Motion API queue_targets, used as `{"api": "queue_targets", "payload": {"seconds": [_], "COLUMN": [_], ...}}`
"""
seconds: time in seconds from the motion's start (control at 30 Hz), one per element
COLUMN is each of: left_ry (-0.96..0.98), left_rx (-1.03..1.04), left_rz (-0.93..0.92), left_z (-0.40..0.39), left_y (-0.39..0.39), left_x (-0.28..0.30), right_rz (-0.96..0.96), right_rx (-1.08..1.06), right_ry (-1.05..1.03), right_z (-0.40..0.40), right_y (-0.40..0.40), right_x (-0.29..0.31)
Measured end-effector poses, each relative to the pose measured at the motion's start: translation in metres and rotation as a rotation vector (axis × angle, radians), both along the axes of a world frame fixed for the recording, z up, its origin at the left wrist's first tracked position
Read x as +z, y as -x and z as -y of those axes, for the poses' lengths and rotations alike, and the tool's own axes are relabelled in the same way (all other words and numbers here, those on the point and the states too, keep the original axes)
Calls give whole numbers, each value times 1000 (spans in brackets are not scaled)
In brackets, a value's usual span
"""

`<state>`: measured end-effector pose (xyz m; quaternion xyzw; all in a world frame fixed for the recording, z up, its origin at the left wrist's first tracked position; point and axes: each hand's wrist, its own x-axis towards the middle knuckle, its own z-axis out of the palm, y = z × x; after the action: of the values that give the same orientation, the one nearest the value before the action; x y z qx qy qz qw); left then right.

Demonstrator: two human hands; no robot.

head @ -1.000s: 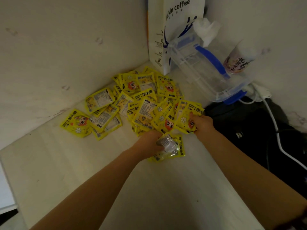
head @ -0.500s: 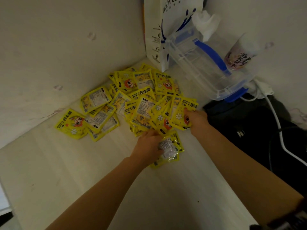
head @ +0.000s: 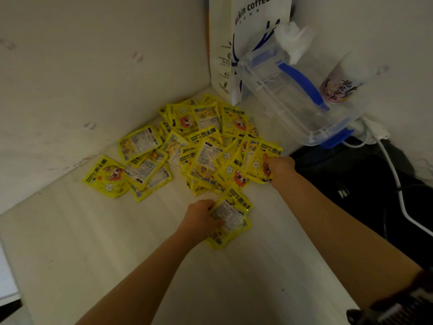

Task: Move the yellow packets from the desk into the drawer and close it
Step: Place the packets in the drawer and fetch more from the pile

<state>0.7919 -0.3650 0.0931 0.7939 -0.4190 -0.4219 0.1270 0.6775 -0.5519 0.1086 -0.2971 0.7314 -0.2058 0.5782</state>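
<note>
Left hand [head: 199, 219] is gripping a small stack of yellow packets [head: 230, 219] off the table [head: 93, 242], while right hand [head: 278, 167] is pinching more from the heap, likely gathering loads for an unseen drawer.

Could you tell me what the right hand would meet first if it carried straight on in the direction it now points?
The right hand points up and left into the packet pile, and it already grips packets at the pile's right edge. Going straight on, it would likely push further into the overlapping packets, though depth is unclear.
</note>
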Motion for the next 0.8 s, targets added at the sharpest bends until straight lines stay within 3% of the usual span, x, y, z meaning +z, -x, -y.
{"api": "queue_targets", "payload": {"seconds": [0.23,0.4,0.6,0.8], "left_ry": [27,65,138,168], "left_rx": [90,282,527,715], "left_rz": [-50,-210,-376,-486], "left_z": [-12,-20,-41,-69], "left_y": [-9,-17,-17,-11], "left_x": [-1,-3,-1,-2], "right_rz": [34,48,304,286], "right_rx": [26,39,28,57], "right_ry": [-29,46,-42,-9], "right_z": [12,6,-19,-49], "right_y": [6,8,21,55], "right_x": [-34,-31,-10,-18]}}
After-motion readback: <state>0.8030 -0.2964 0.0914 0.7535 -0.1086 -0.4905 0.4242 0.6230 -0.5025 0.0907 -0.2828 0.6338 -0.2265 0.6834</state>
